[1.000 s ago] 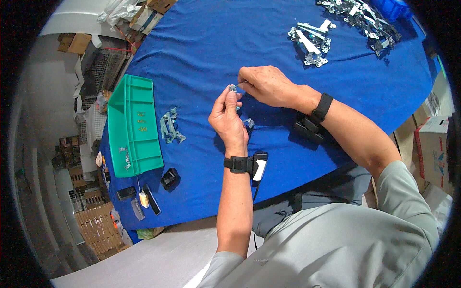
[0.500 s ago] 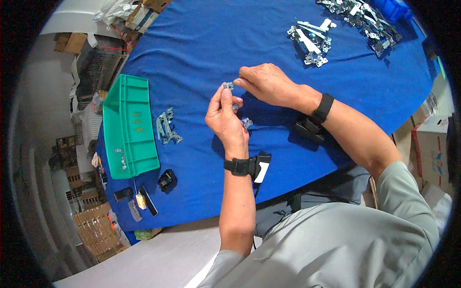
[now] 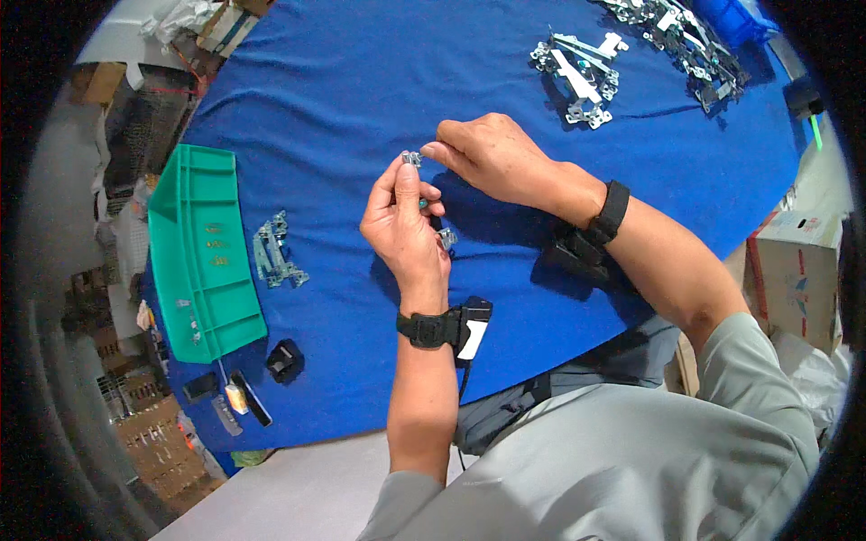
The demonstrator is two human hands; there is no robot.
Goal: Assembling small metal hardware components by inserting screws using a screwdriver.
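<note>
My left hand [image 3: 406, 230] is closed round a small silver metal bracket-like part [image 3: 412, 159]. One end of the part stands up past my thumb and fingertip, and metal also shows below by my palm [image 3: 447, 238]; a bit of teal shows between my fingers. My right hand [image 3: 496, 158] is pinched right beside the upper end. Whatever its fingertips hold is too small or hidden to make out. Left of my hands, several similar silver metal parts [image 3: 278, 252] lie in a small pile on the blue cloth [image 3: 352, 99].
A green compartment tray [image 3: 206, 194] with small brass-coloured and silver pieces is at the left. Near it lie a black clip-like object [image 3: 285, 361] and a few small tools [image 3: 248, 397]. Metal assemblies [image 3: 582, 81] are heaped at the far right, by a blue bin [image 3: 735, 22].
The view has shifted, so the tray, pile and hands appear farther left. Both hands keep nearly the same pose, with my right fingertips still at the part's upper end.
</note>
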